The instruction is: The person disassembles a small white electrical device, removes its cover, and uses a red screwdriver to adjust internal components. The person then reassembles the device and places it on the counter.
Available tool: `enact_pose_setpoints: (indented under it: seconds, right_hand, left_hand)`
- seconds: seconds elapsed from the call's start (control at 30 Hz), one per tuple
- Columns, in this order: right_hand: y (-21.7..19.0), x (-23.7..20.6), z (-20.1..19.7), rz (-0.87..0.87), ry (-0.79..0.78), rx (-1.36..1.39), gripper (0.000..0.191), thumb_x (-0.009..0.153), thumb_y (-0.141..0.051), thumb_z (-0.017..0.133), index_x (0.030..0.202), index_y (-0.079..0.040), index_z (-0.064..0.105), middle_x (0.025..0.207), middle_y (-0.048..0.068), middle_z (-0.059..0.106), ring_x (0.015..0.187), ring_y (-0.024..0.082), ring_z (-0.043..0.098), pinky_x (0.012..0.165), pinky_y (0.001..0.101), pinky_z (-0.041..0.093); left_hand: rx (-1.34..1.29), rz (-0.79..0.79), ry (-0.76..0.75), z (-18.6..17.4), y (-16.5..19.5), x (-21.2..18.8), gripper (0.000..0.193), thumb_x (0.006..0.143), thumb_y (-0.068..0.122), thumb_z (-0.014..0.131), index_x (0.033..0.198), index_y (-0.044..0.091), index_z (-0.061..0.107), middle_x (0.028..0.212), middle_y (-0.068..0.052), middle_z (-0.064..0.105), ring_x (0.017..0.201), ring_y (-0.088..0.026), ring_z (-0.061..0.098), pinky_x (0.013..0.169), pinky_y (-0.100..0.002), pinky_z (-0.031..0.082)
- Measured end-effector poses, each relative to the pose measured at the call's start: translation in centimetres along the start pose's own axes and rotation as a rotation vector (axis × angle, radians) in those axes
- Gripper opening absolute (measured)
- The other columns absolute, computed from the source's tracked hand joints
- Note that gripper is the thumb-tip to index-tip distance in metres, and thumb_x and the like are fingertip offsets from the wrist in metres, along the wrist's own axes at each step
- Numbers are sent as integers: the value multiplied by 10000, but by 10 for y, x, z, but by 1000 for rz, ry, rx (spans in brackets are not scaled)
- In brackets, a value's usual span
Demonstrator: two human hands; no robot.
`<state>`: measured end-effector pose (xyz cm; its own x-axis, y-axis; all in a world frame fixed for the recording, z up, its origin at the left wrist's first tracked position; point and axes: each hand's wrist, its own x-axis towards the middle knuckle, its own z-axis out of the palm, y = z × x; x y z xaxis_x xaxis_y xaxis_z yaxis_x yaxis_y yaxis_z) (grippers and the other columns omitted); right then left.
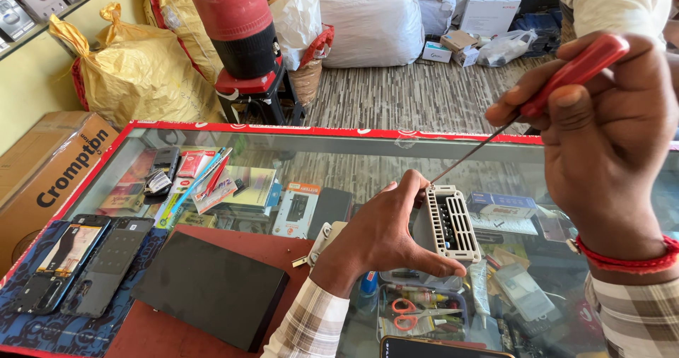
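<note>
Left hand (385, 234) is wrapped around a small white vented box (447, 224), thumb under it and fingers over the top, holding it on edge just above the glass counter (353, 161). Right hand (601, 139) is up high and to the right, fingers pinched tight on the red handle of a screwdriver (537, 103), and the thin metal shaft slants down and left with its tip right at the box's top corner, beside the left fingertips. The two hands are apart, joined only by tool and box. A red cord sits on the right wrist. On the counter to the left, a flat black box (212, 287) lies on a red mat, with two opened phones (78, 259) beside it on a blue patterned cloth. Under the glass below the hands, red-handled scissors (414, 314) rest in a clear tray.
</note>
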<state>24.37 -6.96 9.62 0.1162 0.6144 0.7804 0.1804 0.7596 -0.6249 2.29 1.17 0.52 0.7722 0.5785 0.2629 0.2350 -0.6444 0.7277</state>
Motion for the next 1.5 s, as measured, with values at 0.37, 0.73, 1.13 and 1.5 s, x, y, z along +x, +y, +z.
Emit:
enact_pose_setpoints:
  seconds: [0.37,0.73,1.13,1.5]
  right_hand:
    - [2,1,-4,5,-10,20,232,1214,-177,561,1334,-41,417,1048,148,652,941,241,736,888,313,623]
    - [-3,1,-6,-1,-33,-78,249,1242,-216,529,1351,-44,385,1056,141,641,957,234,739,881,300,624]
    - [0,1,-7,4,-39,-54,258,1259,-210,552,1357,-42,383,1045,141,630,954,240,733,871,320,608]
    - [0,1,-3,-26,-57,1,291,1231,-213,577,1360,-38,383,1068,152,633,953,232,719,900,371,647]
  left_hand:
    - [-7,-10,-8,0,1,0,1235,462,796,820,1356,17,476,1261,-253,653,1217,-402,665,1026,-477,535]
    - [-5,18,6,2,-2,0,1221,474,797,827,1343,14,476,1260,-245,653,1225,-395,662,1028,-471,538]
    - [-11,19,1,1,-1,0,1210,484,790,829,1349,22,475,1260,-246,653,1217,-396,664,1025,-469,536]
    - [-19,16,8,0,0,0,1185,481,783,829,1324,25,483,1224,-230,666,1175,-376,684,1002,-462,547]
